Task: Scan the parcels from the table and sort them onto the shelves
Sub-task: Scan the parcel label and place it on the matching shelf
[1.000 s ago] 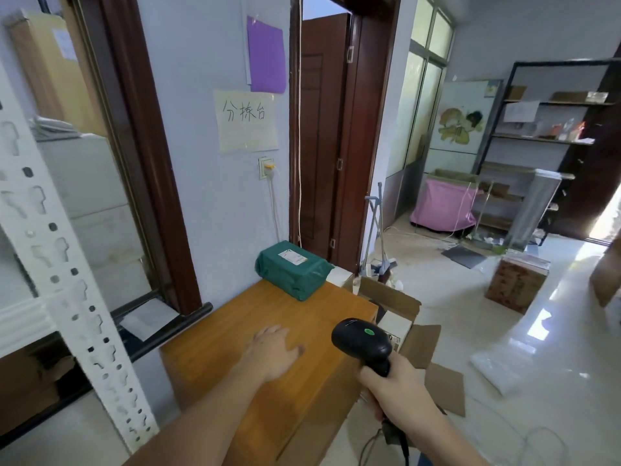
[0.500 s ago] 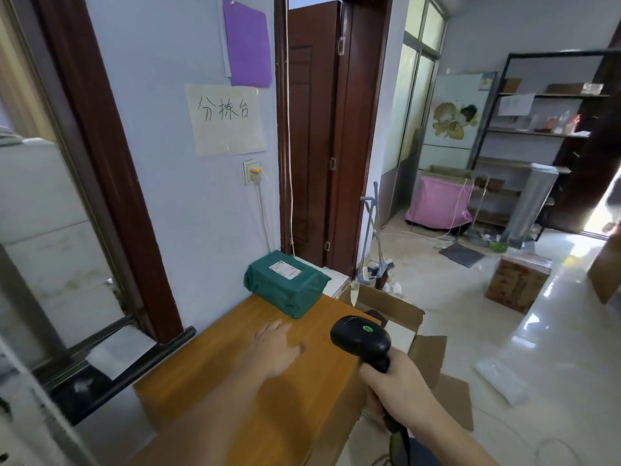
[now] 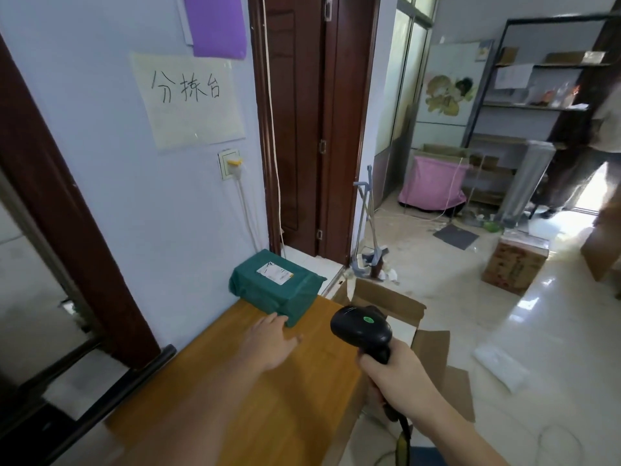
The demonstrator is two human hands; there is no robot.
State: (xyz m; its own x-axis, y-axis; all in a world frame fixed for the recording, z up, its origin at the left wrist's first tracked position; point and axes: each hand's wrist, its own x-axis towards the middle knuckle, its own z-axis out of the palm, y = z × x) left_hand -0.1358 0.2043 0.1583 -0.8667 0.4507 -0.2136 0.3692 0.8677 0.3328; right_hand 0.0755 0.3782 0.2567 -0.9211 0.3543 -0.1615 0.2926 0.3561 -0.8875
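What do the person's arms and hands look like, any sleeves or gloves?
Both forearms are bare as far as the picture shows, no sleeves in view. The left hand and right hand wear no gloves; no rings, watch or bands are visible.

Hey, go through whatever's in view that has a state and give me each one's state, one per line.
Green plastic-wrapped parcel: lying flat at the table's far end, label facing up.
Black handheld barcode scanner: held upright, green light lit.
Left hand: fingers straight, fingertips reaching the parcel's near corner.
Right hand: gripping the scanner's handle.
Brown cardboard box beside the table: flaps open.
Dark wooden door: ajar.
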